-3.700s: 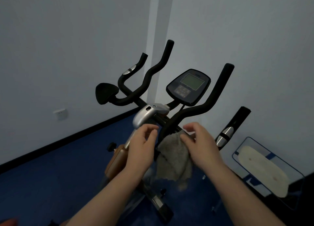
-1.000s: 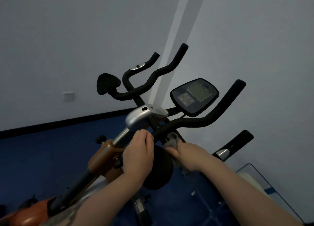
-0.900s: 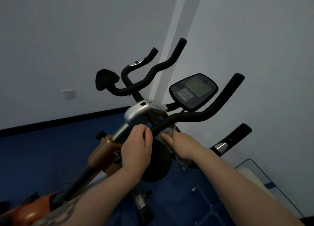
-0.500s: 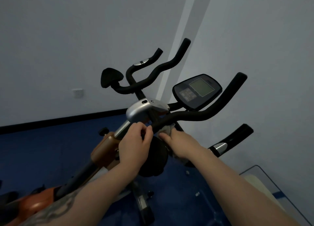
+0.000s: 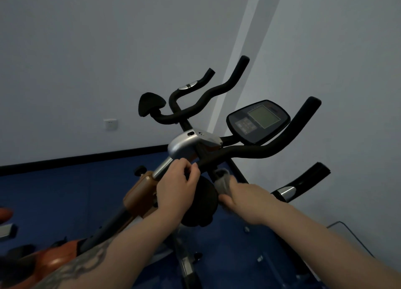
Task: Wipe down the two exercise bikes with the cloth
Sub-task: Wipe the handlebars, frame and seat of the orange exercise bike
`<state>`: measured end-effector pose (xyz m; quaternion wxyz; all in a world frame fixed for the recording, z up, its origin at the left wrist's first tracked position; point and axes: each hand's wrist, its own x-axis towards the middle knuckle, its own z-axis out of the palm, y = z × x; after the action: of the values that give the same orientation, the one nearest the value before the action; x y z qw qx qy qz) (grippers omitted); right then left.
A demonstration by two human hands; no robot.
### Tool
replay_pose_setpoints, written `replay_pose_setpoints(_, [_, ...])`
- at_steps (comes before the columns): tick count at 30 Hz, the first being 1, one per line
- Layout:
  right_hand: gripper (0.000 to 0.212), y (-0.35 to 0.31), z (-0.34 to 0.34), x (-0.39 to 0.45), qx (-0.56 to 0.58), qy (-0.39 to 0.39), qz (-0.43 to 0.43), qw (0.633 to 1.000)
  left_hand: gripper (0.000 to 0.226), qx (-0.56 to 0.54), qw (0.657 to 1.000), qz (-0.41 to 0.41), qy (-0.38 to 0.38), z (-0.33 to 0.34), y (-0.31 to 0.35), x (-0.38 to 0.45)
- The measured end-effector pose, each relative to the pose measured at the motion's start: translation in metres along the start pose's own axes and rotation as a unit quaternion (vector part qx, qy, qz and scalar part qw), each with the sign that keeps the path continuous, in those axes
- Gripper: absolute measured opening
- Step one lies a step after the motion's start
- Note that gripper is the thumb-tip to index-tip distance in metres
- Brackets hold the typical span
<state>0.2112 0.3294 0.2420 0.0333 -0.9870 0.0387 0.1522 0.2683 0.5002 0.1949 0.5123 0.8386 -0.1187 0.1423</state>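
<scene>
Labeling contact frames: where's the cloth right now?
In the head view, the cloth is centre frame, held in the right hand against the bike stem, just below the black handlebar.

You face a corner where two pale grey walls [image 5: 91,50] meet, a lighter strip [image 5: 243,56] running down the join. A black skirting [image 5: 82,158] lines the foot of the left wall above a dark blue floor [image 5: 65,197]. A white socket [image 5: 110,124] sits low on that wall (details too small to read). The light is dim and even.
</scene>
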Motion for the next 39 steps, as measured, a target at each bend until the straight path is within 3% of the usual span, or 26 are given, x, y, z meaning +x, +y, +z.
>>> replay_pose_setpoints(3, [0.057, -0.006, -0.009, 0.011, -0.023, -0.025, 0.009, 0.999, 0.025, -0.002, 1.0, -0.004, -0.001, 0.0, 0.0, 0.0])
replay_pose_setpoints(7, [0.051, -0.022, -0.017, 0.025, 0.076, 0.021, 0.01, 0.997, 0.025, -0.002, 1.0, -0.003, -0.001, 0.0, 0.001, 0.001])
replay_pose_setpoints(13, [0.053, 0.0, -0.003, -0.001, -0.064, -0.002, -0.01, 0.998, 0.024, 0.008, 1.0, 0.001, 0.005, 0.001, -0.001, 0.0])
replay_pose_setpoints(18, [0.052, -0.023, -0.017, 0.024, 0.059, 0.021, 0.02, 0.998, 0.026, 0.011, 1.0, -0.001, 0.003, 0.002, -0.003, 0.001])
replay_pose_setpoints(23, [0.037, 0.0, 0.0, -0.009, -0.019, -0.028, -0.005, 0.999, 0.025, 0.005, 1.0, -0.004, -0.01, 0.0, -0.003, 0.0])
replay_pose_setpoints(26, [0.051, -0.009, -0.012, 0.008, 0.012, -0.043, 0.009, 0.999, 0.026, 0.004, 1.0, -0.006, -0.012, 0.0, -0.003, 0.002])
replay_pose_setpoints(29, [0.051, -0.021, -0.02, 0.023, 0.108, -0.015, 0.013, 0.994, 0.026, 0.002, 1.0, -0.005, -0.015, 0.0, -0.002, 0.001])
replay_pose_setpoints(35, [0.05, 0.0, -0.002, -0.015, -0.083, -0.037, -0.02, 0.996, 0.025, -0.004, 1.0, -0.006, -0.013, 0.0, -0.003, 0.001])
replay_pose_setpoints(37, [0.056, -0.005, -0.014, -0.001, -0.052, -0.085, -0.006, 0.995, 0.024, -0.008, 1.0, -0.007, -0.012, 0.001, -0.004, 0.001])
replay_pose_setpoints(39, [0.057, -0.014, -0.028, 0.023, 0.025, -0.083, 0.004, 0.996, 0.024, -0.002, 1.0, -0.003, -0.006, 0.001, -0.003, 0.002])
